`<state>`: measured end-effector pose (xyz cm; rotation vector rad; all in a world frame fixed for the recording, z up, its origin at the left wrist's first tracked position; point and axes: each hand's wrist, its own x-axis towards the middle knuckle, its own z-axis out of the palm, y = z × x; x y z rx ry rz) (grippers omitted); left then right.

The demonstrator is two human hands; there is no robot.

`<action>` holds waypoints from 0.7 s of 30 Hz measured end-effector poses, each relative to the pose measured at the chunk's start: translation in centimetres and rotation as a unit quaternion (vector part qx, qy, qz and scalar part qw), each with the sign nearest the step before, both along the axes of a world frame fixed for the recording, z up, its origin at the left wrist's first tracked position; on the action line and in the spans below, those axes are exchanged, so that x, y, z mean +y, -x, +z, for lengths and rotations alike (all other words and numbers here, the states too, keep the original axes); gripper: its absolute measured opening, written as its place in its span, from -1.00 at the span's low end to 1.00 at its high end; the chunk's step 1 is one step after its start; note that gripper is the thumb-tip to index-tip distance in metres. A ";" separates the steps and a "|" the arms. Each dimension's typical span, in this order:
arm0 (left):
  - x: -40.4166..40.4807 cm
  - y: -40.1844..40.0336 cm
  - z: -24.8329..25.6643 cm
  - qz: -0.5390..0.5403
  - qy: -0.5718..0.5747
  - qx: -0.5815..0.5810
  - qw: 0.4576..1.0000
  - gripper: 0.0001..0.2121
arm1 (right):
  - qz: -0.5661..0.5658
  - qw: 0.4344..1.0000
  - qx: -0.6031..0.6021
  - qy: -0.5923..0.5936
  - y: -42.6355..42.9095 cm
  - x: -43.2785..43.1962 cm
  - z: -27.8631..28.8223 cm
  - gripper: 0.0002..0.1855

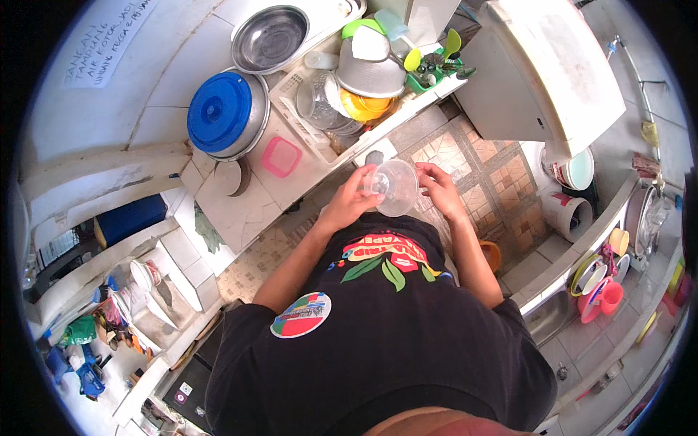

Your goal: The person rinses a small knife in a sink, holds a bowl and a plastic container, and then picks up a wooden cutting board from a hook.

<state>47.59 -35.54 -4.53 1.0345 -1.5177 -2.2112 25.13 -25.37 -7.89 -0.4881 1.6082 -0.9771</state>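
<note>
A clear plastic container (397,188), round and seemingly without a lid, is held in front of my body. My left hand (351,199) grips its left side, thumb near the front and fingers behind. On the other side, my right hand (438,188) has its fingers bent at the rim; whether they press on it is hard to tell. Just beyond the container is the tiled counter's edge, where a white dish rack (305,128) holds clear plastic tubs, a yellow bowl (368,106) and a large metal pot (371,71). A pink square lid (282,157) lies on the counter left of the rack.
A pot with a blue lid (220,111) and a metal basin (270,38) stand at the upper left. A green utensil basket (425,79) is at the rack's right end. A white cabinet-like appliance (551,71) and white buckets (567,215) stand to the right.
</note>
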 end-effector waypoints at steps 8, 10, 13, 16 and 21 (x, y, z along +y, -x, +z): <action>-2.7 0.3 -1.6 0.021 0.018 -0.026 0.999 -0.38 | 0.096 0.979 0.179 0.015 3.5 -5.7 -4.5 -0.51; -3.0 -0.5 -1.8 0.031 0.012 -0.060 0.998 -0.38 | 0.117 0.966 0.230 0.017 4.1 -8.1 -4.5 -0.48; -3.3 -3.0 -3.6 0.072 -0.003 -0.081 0.994 -0.38 | 0.148 0.954 0.261 -0.029 4.5 -11.0 -4.6 -0.44; -3.6 -5.7 -5.1 0.129 -0.061 -0.101 0.985 -0.38 | 0.228 0.915 0.333 0.004 4.0 -12.5 -6.5 -0.45; -3.8 -7.9 -6.1 0.217 -0.111 -0.109 0.964 -0.38 | 0.336 0.863 0.372 0.069 1.8 -12.4 -9.2 -0.47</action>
